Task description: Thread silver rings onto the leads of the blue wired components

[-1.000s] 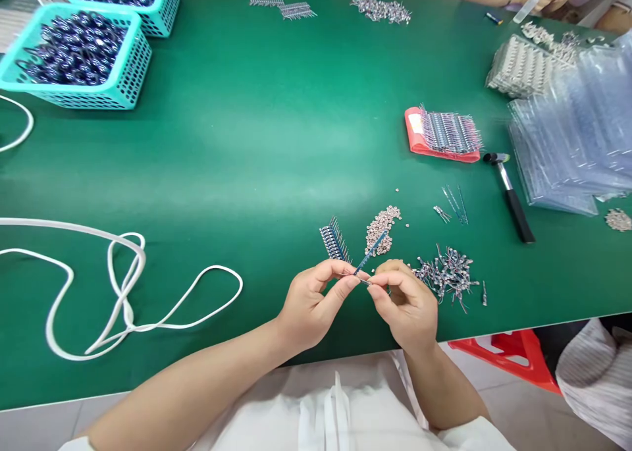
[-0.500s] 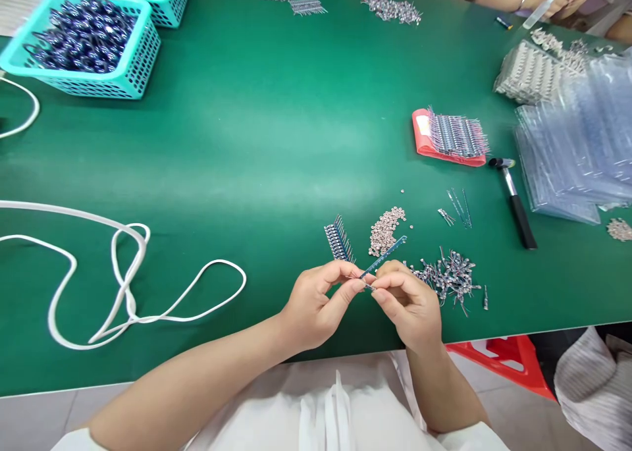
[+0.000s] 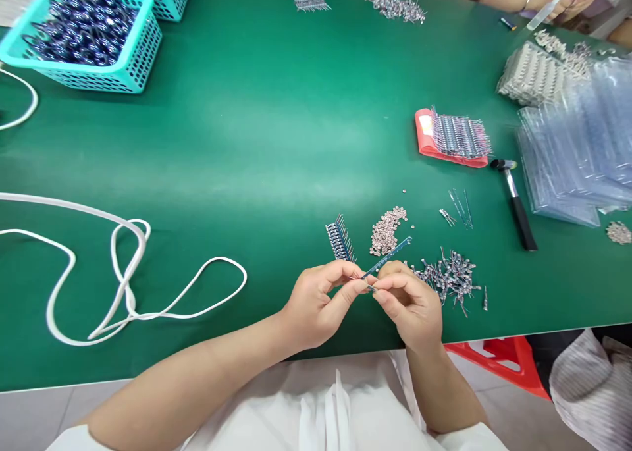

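Note:
Between the fingertips of my left hand (image 3: 320, 303) a narrow blue strip with small holes (image 3: 390, 257) is pinched; it slants up to the right. My right hand (image 3: 412, 299) is closed at the strip's lower end, its thumb and forefinger pinching a small wired part (image 3: 371, 287) too tiny to make out. Just beyond my left fingers lies a strip filled with a row of wired parts (image 3: 340, 239). Small round pinkish pieces (image 3: 388, 230) are heaped beyond the held strip. To the right of my right hand is a pile of small wired components (image 3: 449, 276).
A hammer (image 3: 514, 204) and clear plastic trays (image 3: 573, 155) lie on the right. Filled strips rest on a red band (image 3: 427, 141). White cable (image 3: 128, 266) loops across the left. Turquoise baskets (image 3: 141, 62) stand far left. A co-worker's hands (image 3: 567, 4) are at the far right.
The view has shifted slightly. Both hands keep their pinch at the strip's lower end, with hardly any movement.

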Demonstrator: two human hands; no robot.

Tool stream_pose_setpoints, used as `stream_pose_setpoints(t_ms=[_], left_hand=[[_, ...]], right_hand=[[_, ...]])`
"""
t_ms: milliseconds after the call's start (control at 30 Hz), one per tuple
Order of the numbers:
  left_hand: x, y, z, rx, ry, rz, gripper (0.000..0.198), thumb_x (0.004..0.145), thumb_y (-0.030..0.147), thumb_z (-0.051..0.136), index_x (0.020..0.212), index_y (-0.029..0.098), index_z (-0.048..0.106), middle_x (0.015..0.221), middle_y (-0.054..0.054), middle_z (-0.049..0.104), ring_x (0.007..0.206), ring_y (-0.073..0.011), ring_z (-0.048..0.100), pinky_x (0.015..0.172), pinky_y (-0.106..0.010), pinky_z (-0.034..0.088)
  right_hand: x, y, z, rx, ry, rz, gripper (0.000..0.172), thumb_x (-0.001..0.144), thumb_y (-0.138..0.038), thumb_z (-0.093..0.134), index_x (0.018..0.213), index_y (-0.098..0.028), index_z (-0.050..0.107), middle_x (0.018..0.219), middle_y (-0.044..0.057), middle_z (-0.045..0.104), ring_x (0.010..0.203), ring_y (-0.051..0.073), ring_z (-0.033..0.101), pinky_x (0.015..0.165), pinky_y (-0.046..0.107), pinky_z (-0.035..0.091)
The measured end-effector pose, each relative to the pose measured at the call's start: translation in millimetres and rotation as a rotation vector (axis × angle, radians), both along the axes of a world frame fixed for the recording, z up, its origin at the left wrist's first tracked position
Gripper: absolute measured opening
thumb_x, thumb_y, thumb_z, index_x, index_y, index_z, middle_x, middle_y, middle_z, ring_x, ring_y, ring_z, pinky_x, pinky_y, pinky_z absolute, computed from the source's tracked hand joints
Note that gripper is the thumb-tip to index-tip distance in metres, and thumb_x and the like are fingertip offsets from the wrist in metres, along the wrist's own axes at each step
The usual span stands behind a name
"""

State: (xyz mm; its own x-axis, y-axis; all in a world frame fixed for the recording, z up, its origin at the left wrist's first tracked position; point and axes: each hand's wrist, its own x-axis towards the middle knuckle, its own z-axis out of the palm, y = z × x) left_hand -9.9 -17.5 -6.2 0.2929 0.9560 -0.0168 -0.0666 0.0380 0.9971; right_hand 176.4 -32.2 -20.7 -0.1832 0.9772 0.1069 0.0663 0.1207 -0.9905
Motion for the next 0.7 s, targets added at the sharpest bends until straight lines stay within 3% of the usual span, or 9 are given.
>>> stream_pose_setpoints(t_ms=[433, 700], left_hand=[[-1.9, 2.6, -1.0, 0.025, 0.076, -0.03, 0.015, 0.094, 0.024, 0.055, 0.088, 0.016, 0.066, 0.084, -0.008, 0.075, 0.077, -0.0186, 0.071, 0.072, -0.03, 0.057], [-1.7, 2.9, 0.4, 0.174, 0.139, 0.008, 0.012, 0.093, 0.015, 0.054, 0.088, 0.017, 0.065, 0.103, -0.01, 0.078, 0.096, -0.0189, 0.073, 0.087, -0.031, 0.057]], right_hand=[[2.8, 0.6, -0.7, 0.032, -0.038, 0.005, 0.025, 0.087, -0.011, 0.069, 0.1, -0.031, 0.074, 0.083, 0.0, 0.064, 0.08, 0.015, 0.06, 0.07, 0.029, 0.049], [2.7, 1.5, -0.1, 0.059, -0.102, 0.0, 0.026, 0.087, -0.013, 0.07, 0.103, -0.034, 0.074, 0.085, 0.0, 0.066, 0.08, 0.014, 0.062, 0.065, 0.026, 0.049]])
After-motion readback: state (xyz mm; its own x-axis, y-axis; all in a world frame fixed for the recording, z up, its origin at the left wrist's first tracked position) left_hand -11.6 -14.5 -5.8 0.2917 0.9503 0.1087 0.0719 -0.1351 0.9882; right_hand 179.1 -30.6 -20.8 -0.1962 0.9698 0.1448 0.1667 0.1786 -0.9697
